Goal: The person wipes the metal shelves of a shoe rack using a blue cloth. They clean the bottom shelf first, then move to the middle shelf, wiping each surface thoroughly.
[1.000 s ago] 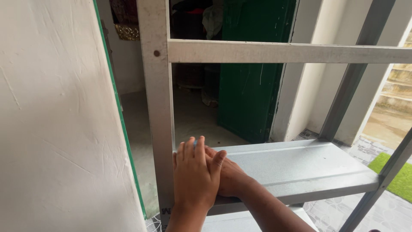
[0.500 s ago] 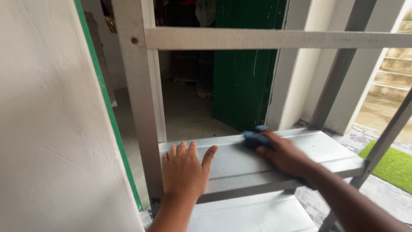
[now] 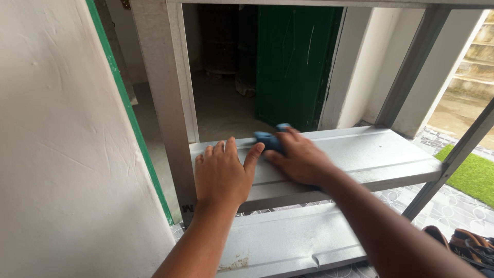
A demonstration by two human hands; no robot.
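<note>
Right-hand fingers (image 3: 288, 138) are curled over a small blue cloth (image 3: 270, 141), clamping it down against the grey metal shelf (image 3: 360, 154). Only the cloth's front edge and a bit of its top show past the fingertips; the rest is under the palm. Right hand (image 3: 301, 160) sits palm-down near the shelf's left end, forearm coming in from lower right.

Left-hand fingers (image 3: 221, 152) are flat and spread, holding nothing, just pressing on the shelf. Left thumb tip is almost touching the cloth. Left hand (image 3: 221, 175) is planted beside the steel upright (image 3: 170, 103), bracing.

Change: half a second ago the right hand and cloth were out around the shelf's middle, well apart from the left hand. Now they are back at the left end, just beside the left thumb. A second ago the two hands were overlapped at that same corner. So the cloth goes out and comes back along the shelf, while the left hand stays put throughout. Reads as back-and-forth wiping strokes on the left half of the shelf top; right half looks untouched by the cloth in these views, though I can't tell clean from dirty on that finish.

Around it: lower shelf (image 3: 288, 242) directly beneath, white wall (image 3: 56, 154) at left, green door (image 3: 293, 62) behind, green mat (image 3: 471, 177) and shoes (image 3: 463, 242) at right on the tiled floor.
</note>
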